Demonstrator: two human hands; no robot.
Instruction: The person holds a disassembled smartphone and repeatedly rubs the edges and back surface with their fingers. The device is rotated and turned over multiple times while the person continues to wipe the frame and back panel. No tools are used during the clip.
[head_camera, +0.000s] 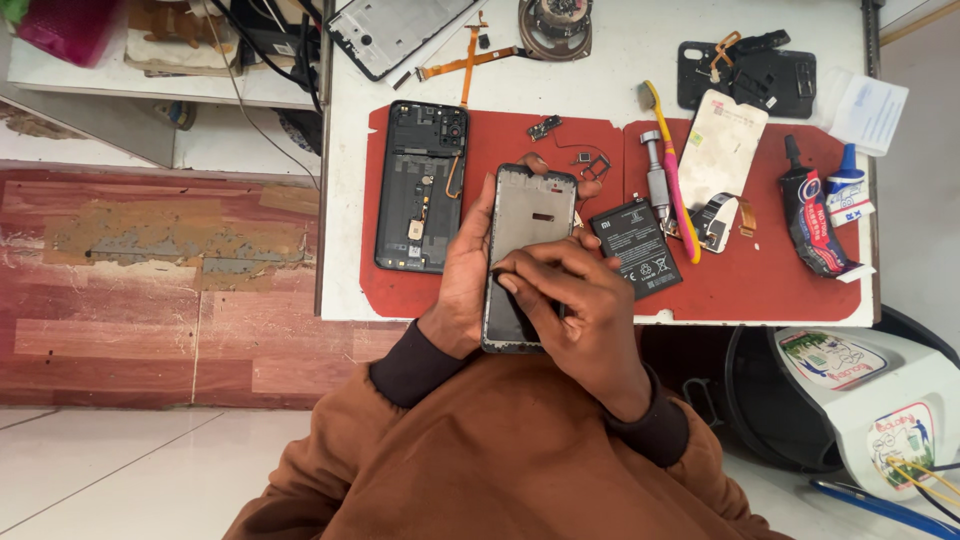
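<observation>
Both hands (540, 290) grip phone frame (525, 225) (black battery (636, 246) beside).

Worn on the head, looking steeply down from close above at a white table (620, 70) with red mat (500, 140), floor tiles (120, 460) at left. Single view only.

Pretty crowded bench, open lanes only at the near edge and top middle

Hands hold a phone frame (527, 250) over the red mat (400, 290); an open phone (420, 185) sits just to the left and a battery (636, 246) just to the right, so both sides are tight. Further right, a toothbrush (672, 170), screen (720, 150) and glue tube (812, 215) crowd the mat. Bare mat shows along the near edge, and bare white table (630, 50) up top.
</observation>
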